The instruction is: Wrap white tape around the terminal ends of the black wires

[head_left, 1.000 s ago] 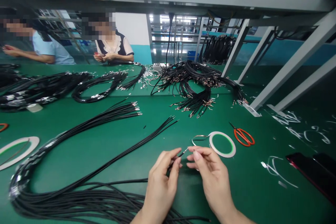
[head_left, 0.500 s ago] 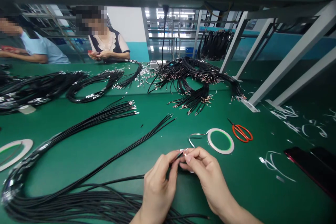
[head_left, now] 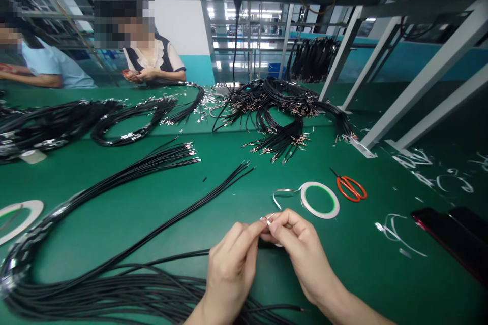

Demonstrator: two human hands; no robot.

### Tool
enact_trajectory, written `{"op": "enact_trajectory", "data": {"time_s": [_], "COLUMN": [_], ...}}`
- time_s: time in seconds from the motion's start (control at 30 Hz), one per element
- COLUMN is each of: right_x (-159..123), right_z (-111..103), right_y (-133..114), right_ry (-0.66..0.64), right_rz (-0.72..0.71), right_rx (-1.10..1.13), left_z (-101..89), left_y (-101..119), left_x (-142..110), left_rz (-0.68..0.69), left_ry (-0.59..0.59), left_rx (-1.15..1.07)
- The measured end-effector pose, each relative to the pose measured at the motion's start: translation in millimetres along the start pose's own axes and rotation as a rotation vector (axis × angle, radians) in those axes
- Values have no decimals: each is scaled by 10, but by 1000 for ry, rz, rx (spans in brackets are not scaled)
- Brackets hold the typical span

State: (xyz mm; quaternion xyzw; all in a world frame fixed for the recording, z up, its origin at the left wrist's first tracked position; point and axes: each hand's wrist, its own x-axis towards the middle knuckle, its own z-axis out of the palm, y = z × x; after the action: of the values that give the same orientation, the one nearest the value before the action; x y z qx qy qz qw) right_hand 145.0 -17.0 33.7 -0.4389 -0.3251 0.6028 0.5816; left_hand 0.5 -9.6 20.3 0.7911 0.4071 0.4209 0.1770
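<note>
My left hand (head_left: pixel 232 264) is closed in a pinch around the end of a black cable (head_left: pixel 179 258), which runs in from the left. My right hand (head_left: pixel 299 251) pinches a small pale piece of tape (head_left: pixel 270 219) against that cable end, and the fingertips of both hands meet there. My fingers hide most of the cable tip. Below and left of my hands spreads a bundle of black cables (head_left: pixel 125 284), bound with shiny clear wrap (head_left: pixel 11 269) at its bend. Beyond my right hand lies a tape roll (head_left: pixel 336 208) with a loose copper-and-white tail.
Orange-handled scissors (head_left: pixel 353 189) rest right of the roll. Grey metal legs (head_left: pixel 415 84) stand at the right, near white scraps (head_left: pixel 392 233) and a dark red-edged phone-like object (head_left: pixel 438 228). Coiled cables (head_left: pixel 282 99) pile up at the back. Two people (head_left: pixel 156 61) sit across the table.
My fingertips have closed tighter over the cable end, so less of it shows. The whole view has shifted slightly; the other things lie as before.
</note>
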Motion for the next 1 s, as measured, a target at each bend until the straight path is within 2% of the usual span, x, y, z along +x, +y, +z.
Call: {"op": "enact_trajectory", "data": {"time_s": [0.37,1.0], "right_x": [13,18], "right_z": [3,-4], "right_y": [3,35], "right_ry": [4,-13], "right_rz": [3,2], "right_rx": [-4,-27], "left_z": [28,73], "left_y": [-44,-69], "left_x": [0,-6], "left_rz": [59,-14], "left_ry": [24,14], "left_rx": [22,30]}}
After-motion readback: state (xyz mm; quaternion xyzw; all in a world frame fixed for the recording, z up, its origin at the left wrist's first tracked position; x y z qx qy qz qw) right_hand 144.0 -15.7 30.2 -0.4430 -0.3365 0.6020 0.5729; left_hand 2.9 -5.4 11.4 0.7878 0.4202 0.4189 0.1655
